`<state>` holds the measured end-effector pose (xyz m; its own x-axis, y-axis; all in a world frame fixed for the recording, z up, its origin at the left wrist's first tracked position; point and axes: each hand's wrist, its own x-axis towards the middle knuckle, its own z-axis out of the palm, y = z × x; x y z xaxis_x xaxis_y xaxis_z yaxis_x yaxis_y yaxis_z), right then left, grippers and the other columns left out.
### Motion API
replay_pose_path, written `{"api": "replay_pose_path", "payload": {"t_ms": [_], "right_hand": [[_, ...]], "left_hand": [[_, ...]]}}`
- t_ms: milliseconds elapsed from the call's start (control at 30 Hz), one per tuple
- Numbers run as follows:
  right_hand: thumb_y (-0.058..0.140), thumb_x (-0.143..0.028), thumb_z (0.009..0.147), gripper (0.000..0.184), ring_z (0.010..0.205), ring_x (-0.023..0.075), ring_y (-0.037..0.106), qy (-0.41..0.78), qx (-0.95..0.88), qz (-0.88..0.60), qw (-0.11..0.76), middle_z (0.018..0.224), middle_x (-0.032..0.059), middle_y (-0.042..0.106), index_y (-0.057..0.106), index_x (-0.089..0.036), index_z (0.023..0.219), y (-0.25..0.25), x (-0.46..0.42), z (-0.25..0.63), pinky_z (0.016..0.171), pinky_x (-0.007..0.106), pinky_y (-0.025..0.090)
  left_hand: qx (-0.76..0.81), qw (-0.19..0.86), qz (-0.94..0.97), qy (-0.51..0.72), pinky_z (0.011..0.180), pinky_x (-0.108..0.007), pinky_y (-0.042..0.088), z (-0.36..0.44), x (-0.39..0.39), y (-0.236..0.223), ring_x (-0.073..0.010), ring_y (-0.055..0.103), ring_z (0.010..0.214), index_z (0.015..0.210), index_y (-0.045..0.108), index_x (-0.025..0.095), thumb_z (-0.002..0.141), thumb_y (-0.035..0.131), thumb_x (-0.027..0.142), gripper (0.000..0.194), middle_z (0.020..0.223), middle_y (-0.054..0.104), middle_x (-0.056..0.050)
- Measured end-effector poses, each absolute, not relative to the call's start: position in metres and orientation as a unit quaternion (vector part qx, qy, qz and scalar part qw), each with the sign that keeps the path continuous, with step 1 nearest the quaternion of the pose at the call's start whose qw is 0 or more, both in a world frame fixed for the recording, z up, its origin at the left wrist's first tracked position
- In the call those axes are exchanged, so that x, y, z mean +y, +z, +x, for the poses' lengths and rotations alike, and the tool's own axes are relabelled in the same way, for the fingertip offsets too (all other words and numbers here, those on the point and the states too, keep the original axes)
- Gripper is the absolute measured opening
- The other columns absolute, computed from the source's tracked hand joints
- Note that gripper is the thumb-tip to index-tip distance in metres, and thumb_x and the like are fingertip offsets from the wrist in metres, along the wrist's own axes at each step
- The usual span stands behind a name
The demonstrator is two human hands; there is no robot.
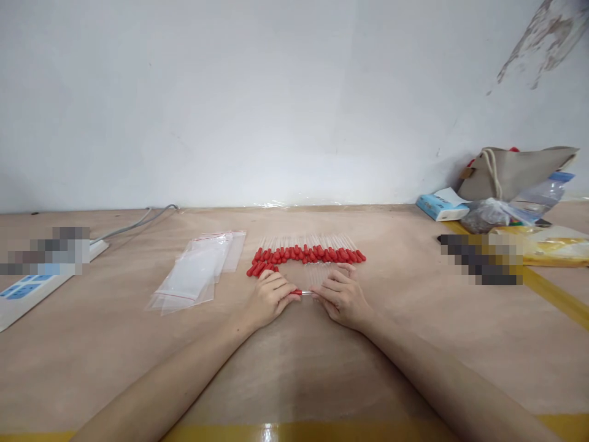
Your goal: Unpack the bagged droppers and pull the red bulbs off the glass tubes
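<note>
My left hand (272,296) pinches a small red rubber bulb (297,292) near the middle of the table. Pointing into that bulb's right end is a clear glass tube (307,293), gripped between the fingertips of my right hand (343,297). Together they look like one dropper, lying level between the hands. Just beyond, a row of droppers (306,252) lies with red bulbs toward me and clear stems toward the wall. Several red bulbs (260,269) are beside my left hand. Loose clear tubes (316,272) lie behind my right fingers, partly hidden.
Clear zip bags (196,273) are stacked left of the droppers. A white power strip (41,288) with a grey cable sits far left. On the right are a blue tissue pack (440,206), a beige bag (519,175), plastic wrapping and a dark, blurred-out object (481,261).
</note>
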<state>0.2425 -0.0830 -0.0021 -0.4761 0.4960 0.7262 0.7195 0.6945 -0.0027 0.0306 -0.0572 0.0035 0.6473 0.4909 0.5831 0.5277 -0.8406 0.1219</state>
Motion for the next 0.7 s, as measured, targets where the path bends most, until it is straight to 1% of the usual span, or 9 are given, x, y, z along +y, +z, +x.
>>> {"api": "replay_pose_path", "payload": {"t_ms": [167,300,500,700], "right_hand": [[0.051,-0.023,0.08,0.012,0.063,0.0097,0.045,-0.162,-0.846,-0.338,0.38,0.053,-0.0052,0.054,0.063,-0.025,0.082,-0.0038,-0.0855,0.245,0.091,0.037,0.022],[0.053,-0.021,0.079,0.012,0.063,0.0085,0.046,-0.192,-0.842,-0.319,0.391,0.055,-0.0065,0.056,0.062,-0.025,0.086,-0.0055,-0.0868,0.2466,0.092,0.037,0.022],[0.052,-0.019,0.079,0.017,0.065,0.0075,0.049,-0.224,-0.835,-0.311,0.394,0.058,-0.0079,0.06,0.06,-0.027,0.092,-0.0072,-0.0865,0.2496,0.094,0.037,0.021],[0.049,-0.012,0.079,0.028,0.067,0.0061,0.053,-0.244,-0.834,-0.296,0.396,0.067,-0.01,0.064,0.059,-0.031,0.098,-0.0044,-0.089,0.2519,0.096,0.036,0.02]], "left_hand": [[-0.254,0.039,-0.919,-0.299,0.068,-0.03,0.031,0.0261,-0.0603,0.0035,-0.013,0.049,0.067,0.078,0.061,0.018,0.084,0.048,0.034,0.021,0.067,0.062,-0.001],[-0.252,0.023,-0.921,-0.297,0.066,-0.029,0.029,0.0254,-0.0621,0.0049,-0.0127,0.047,0.066,0.077,0.061,0.018,0.085,0.047,0.034,0.023,0.065,0.06,0.0],[-0.261,0.008,-0.922,-0.286,0.065,-0.029,0.028,0.0257,-0.0625,0.006,-0.0128,0.046,0.066,0.077,0.061,0.018,0.086,0.045,0.033,0.024,0.065,0.059,-0.001],[-0.265,-0.019,-0.922,-0.282,0.066,-0.03,0.03,0.0237,-0.0616,0.0038,-0.0134,0.047,0.067,0.076,0.06,0.018,0.085,0.046,0.028,0.02,0.065,0.059,-0.001]]}}
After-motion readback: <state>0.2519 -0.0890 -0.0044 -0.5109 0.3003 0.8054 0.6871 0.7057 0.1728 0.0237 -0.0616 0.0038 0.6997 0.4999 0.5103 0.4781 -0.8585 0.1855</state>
